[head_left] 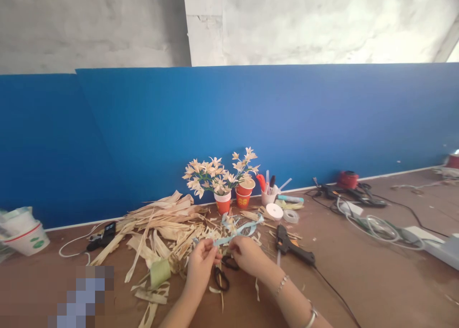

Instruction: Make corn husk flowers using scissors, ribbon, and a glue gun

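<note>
My left hand (201, 260) is closed in a pinch at the left end of a pale blue strip (225, 240). The fingers of my right hand (247, 254) are closed on the strip's other side, so a short length stretches between both hands. More of it loops loosely on the table beyond my right hand. Black-handled scissors (222, 279) lie just below the hands, their blades hidden. Dried husk pieces (168, 213) are heaped to the left, beside a green roll (160, 273). To the right of my right hand lies a black glue gun (294, 247).
Behind the hands, red paper cups (223, 204) hold pale husk flowers (208, 175). A white cup (268, 197) of pens and white rolls (274, 212) stand beside them. Cables (380, 227) and a power strip cover the right. A paper bucket (28, 239) stands far left, before a blue partition (251, 113).
</note>
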The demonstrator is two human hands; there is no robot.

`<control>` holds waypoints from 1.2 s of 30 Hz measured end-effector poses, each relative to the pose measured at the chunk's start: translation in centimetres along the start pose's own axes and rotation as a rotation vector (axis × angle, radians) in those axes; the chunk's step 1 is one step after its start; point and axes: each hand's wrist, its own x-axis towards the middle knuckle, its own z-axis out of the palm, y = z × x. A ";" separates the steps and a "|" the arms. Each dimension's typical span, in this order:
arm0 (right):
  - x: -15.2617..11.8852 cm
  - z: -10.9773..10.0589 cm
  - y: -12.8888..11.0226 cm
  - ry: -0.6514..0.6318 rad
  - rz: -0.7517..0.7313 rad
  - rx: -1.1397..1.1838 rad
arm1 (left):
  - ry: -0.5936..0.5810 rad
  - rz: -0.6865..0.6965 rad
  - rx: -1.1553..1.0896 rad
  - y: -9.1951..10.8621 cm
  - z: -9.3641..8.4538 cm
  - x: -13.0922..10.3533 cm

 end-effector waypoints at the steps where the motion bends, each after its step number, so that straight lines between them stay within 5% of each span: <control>1: 0.1 -0.1 -0.1 0.007 -0.003 -0.017 | -0.006 -0.008 -0.002 0.0 0.0 0.0; 5: 0.1 -2.7 0.0 0.073 0.051 -0.078 | -0.003 -0.054 0.024 0.4 0.2 -0.2; 10: -1.3 -8.2 2.6 0.048 0.486 -0.406 | 0.001 -0.097 -0.048 0.9 0.5 -0.4; 15: -3.3 -8.6 5.9 -0.025 0.715 -0.571 | -0.003 -0.127 -0.115 0.9 0.9 -0.2; 19: -4.0 -8.1 7.6 0.015 0.694 -0.520 | -0.014 -0.143 -0.143 0.9 0.9 -0.3; 24: -3.7 -9.9 8.0 0.163 0.647 -0.315 | -0.028 -0.181 -0.147 1.1 1.0 -0.5; 29: -2.9 -9.1 4.2 0.312 0.312 0.234 | -0.019 -0.162 -0.155 0.8 1.0 -0.4; 32: -2.5 -6.7 1.1 0.174 0.057 0.439 | -0.012 -0.154 -0.160 0.6 1.0 -0.2; 36: -2.1 -3.5 -1.0 0.111 -0.121 0.425 | -0.005 -0.137 -0.141 0.5 0.9 -0.2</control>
